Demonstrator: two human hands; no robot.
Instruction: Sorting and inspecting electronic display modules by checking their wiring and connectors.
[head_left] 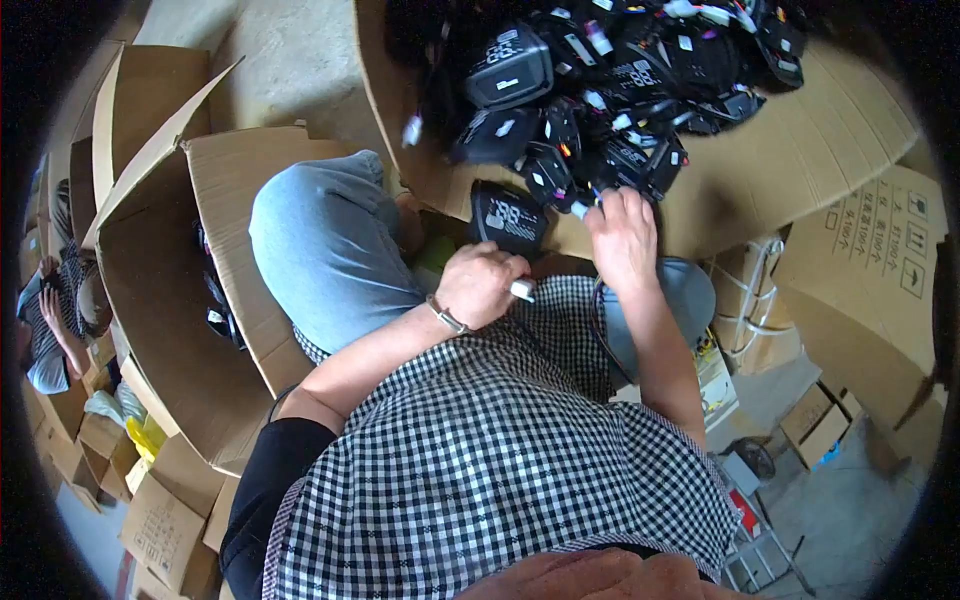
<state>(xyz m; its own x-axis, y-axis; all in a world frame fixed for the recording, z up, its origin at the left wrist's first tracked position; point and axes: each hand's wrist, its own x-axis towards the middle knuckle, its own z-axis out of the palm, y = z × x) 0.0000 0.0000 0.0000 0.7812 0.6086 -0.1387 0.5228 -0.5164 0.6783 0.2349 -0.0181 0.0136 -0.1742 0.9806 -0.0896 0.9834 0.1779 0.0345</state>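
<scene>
I see a flat black plastic display unit with a pale segmented screen (508, 217) propped at the near edge of the big corrugated cardboard sheet (800, 150), and I take that sheet as my landmark. My left hand (478, 285), a metal bracelet (447, 318) at its wrist, sits just below the sheet's near edge, fingers curled shut around a small white plastic connector (523, 291), right under the display unit. My right hand (622, 235) lies on the sheet's near edge, fingers spread and pressing into the tangle; whether it actually pinches a white plug there I cannot tell.

Further up the sheet lies the heap of black display units with wired white plugs (610, 90), piled thickly and overlapping. Left of the sheet stands an open brown cardboard carton (160, 300), with a knee in pale blue cloth (325, 240) between them.

My worry is the wiring: the leads in the heap look knotted together, so a pull on one could drag neighbours off the sheet's near edge. The propped unit also looks poorly supported and could slide down into my lap.
</scene>
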